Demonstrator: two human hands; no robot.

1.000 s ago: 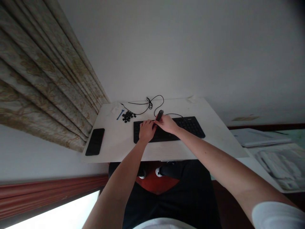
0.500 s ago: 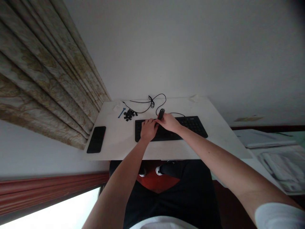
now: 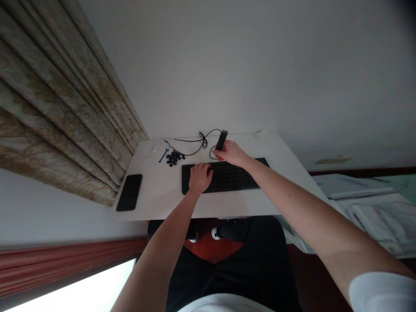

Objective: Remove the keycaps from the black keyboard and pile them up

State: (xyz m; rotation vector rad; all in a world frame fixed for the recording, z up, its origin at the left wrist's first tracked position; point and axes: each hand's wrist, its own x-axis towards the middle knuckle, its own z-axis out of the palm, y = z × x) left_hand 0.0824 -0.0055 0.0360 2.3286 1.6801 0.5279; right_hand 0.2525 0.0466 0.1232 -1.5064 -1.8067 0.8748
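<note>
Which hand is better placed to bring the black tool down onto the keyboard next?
Probably the right hand: it holds the black tool near the far edge of the keyboard. The left hand lies on the keyboard's left part, seemingly better placed to steady it.

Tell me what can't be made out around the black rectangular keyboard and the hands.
All in the head view:
Keys of the black rectangular keyboard under the left hand: covered by it.
Keyboard's near right corner: behind the right forearm.
Lower part of the dark bar-shaped tool: covered by the right hand.
Any markings on the small black square pieces: too small.
</note>
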